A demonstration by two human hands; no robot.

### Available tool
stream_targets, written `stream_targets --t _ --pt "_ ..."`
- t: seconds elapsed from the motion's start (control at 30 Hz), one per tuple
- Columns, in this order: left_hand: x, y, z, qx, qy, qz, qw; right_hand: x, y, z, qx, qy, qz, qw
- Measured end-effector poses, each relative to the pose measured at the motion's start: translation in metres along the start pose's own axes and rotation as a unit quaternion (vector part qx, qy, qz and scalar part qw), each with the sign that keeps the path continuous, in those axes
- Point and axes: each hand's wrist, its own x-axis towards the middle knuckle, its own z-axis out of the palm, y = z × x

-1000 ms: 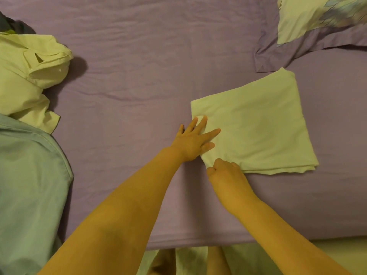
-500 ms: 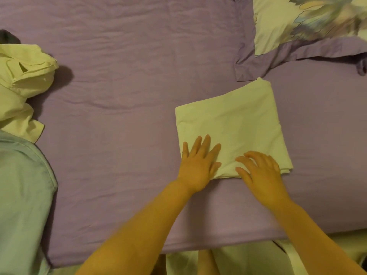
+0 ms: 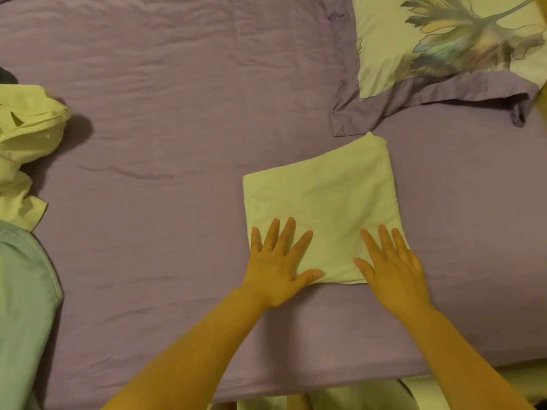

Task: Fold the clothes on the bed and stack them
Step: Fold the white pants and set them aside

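Note:
A pale yellow folded garment [image 3: 322, 196] lies as a neat square on the purple bed sheet [image 3: 177, 143], right of centre. My left hand [image 3: 276, 261] lies flat on its near left corner, fingers spread and straight. On the near right corner rests my right hand [image 3: 390, 261], also flat with straight fingers. Both palms overlap the garment's near edge. At the left edge of the bed sits a crumpled yellow garment [image 3: 26, 137], and a light green garment [image 3: 23, 306] lies below it.
A floral pillow with a purple border [image 3: 444, 48] rests at the top right, its corner close to the folded garment's far edge. The bed's near edge [image 3: 325, 383] runs along the bottom, with yellow fabric below it.
The folded garment has become smaller, squarer. My right hand went from gripping its near edge to lying flat on it. My left hand shifted toward the near left corner.

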Motion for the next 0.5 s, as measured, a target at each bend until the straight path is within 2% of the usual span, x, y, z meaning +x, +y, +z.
stream_targets --t 0.07,0.2,0.37,0.5 --pt "0.011 0.008 -0.007 -0.015 0.038 -0.012 0.999 0.008 -0.004 -0.009 0.013 -0.001 0.024 1.000" --pt "0.044 0.011 -0.012 0.011 0.058 0.018 0.998 0.033 -0.005 -0.020 0.039 0.002 0.050 0.998" --pt "0.056 0.009 -0.006 0.037 0.021 0.016 0.999 0.051 0.005 -0.009 0.014 -0.072 0.028 0.997" --pt "0.056 0.012 -0.007 0.019 0.015 0.000 1.000 0.053 0.003 -0.015 0.086 -0.055 0.063 0.993"
